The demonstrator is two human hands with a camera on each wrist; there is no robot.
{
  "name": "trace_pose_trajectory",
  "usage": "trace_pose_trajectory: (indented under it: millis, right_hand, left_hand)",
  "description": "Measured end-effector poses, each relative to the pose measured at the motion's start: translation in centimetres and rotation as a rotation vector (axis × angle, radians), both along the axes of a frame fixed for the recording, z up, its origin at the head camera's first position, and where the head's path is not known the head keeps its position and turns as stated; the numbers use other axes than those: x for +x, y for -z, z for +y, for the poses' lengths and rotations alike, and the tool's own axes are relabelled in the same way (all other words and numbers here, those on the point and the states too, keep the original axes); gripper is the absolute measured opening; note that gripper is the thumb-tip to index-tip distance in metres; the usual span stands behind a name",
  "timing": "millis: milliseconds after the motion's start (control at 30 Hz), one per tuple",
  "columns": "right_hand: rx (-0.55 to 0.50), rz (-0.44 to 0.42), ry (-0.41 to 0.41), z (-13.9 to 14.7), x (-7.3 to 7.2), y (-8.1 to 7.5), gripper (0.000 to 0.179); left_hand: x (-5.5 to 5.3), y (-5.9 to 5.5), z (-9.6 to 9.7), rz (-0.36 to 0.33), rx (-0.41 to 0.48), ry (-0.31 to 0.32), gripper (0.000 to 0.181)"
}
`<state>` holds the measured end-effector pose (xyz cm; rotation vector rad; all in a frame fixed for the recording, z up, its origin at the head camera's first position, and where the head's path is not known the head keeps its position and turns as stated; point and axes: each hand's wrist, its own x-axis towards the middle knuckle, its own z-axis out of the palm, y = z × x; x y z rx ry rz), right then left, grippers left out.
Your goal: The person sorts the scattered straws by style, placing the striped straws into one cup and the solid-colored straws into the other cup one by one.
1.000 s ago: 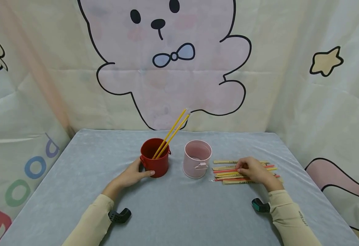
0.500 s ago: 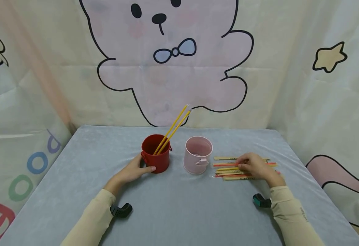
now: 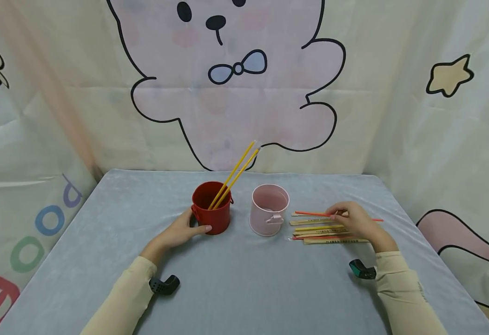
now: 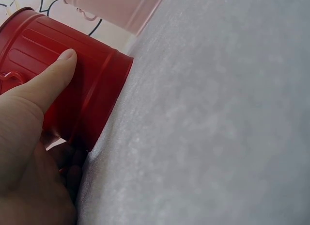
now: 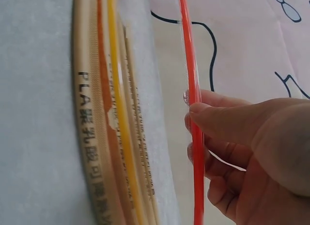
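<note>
My left hand grips the side of a small red bucket. In the left wrist view its thumb lies along the bucket's wall, and the other fingers are partly hidden behind. Two yellow straws in clear wrapping lean out of this bucket to the right. Over on the right, my right hand pinches a red straw between thumb and fingertips, raised off the pile. Beneath it lie several straws, some in printed paper sleeves, one yellow in the right wrist view.
A pale pink bucket stands between the red bucket and the straws, its handle lug facing front. Light blue cloth covers the table. Behind hangs a curtain with a printed bear. Black devices sit at both wrists.
My right hand has picked the red straw out of the pile and moved it slightly up and back. The left hand stays on the red bucket. The head view has tilted slightly.
</note>
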<state>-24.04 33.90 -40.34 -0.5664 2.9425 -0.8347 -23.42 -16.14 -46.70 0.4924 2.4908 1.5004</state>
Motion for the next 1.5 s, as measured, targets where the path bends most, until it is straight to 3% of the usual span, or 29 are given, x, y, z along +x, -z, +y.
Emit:
trace_pose_trajectory:
  millis: [400,700,1067,1500]
  right_hand:
    - [-0.043,0.094,0.055,0.0,0.7,-2.0,0.017]
    - [-0.151,0.279,0.048,-1.4,1.7,-3.6,0.016]
    - [-0.269,0.431,-0.002,-2.8,2.4,-4.6,0.022]
    - [-0.504,0.465,-0.004,-4.4,3.7,-6.5,0.019]
  left_hand:
    - [-0.1,-0.2,-0.1,0.001,0.008,0.001,0.080]
    - [0.1,-0.3,-0.1,-0.018,0.011,-0.004,0.080]
    - [0.3,-0.1,0.0,-0.011,0.018,0.001,0.080]
    - [0.4,-0.4,0.0,-0.037,0.007,-0.006,0.082]
